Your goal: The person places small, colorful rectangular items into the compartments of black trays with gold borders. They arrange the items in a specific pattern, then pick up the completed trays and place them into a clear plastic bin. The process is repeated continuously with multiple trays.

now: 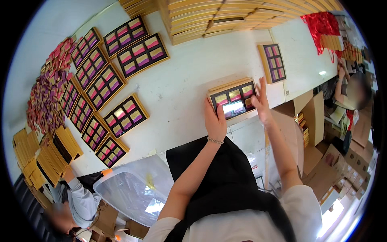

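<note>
Near the table's front edge, a gold-rimmed box (pixel 235 103) has a black insert with six pink, purple and gold pieces. A bright reflection lies across its front. Other gold edges show behind it, perhaps a second box. My left hand (pixel 215 123) grips its left end, thumb on the front face. At the right end, my right hand (pixel 262 103) has its fingers stretched out and its thumb by the edge; whether it touches is unclear. A similar filled box (pixel 272 63) lies to the right of my hands.
Several filled boxes (pixel 143 55) cover the table's left side, beside a heap of small wrapped pieces (pixel 48 92). Stacked gold trays (pixel 201 20) stand at the back. A clear plastic bin (pixel 133 189) sits below the front edge. Co-workers are at lower left and far right.
</note>
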`<state>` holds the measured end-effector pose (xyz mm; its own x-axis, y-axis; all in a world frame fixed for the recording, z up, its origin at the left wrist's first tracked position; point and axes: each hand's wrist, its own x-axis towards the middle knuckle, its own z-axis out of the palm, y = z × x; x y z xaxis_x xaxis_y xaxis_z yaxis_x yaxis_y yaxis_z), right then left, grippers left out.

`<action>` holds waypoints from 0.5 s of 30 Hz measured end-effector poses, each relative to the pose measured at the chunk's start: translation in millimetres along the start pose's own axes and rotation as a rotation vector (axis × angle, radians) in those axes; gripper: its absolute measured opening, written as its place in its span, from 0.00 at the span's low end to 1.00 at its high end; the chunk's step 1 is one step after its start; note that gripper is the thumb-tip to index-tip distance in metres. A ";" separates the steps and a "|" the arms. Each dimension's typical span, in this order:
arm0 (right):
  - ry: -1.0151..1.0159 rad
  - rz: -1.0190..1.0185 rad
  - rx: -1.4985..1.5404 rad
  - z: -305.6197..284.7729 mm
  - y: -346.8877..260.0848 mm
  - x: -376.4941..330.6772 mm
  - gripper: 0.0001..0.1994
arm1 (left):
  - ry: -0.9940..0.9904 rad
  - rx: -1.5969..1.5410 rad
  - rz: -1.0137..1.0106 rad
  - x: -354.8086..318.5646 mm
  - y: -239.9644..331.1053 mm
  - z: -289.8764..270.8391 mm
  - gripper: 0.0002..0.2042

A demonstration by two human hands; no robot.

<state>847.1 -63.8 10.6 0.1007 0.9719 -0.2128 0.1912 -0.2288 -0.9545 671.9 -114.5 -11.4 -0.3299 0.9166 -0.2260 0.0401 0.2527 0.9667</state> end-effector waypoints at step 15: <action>0.510 0.509 0.981 -131.8 20.8 91.3 0.06 | -0.475 0.318 0.456 183.1 75.4 224.9 0.15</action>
<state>988.9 12.8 -1.2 0.3635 0.5994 -0.7132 -0.7794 -0.2237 -0.5853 826.7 142.1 -6.9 0.2270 0.9694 0.0932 0.3719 -0.1747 0.9117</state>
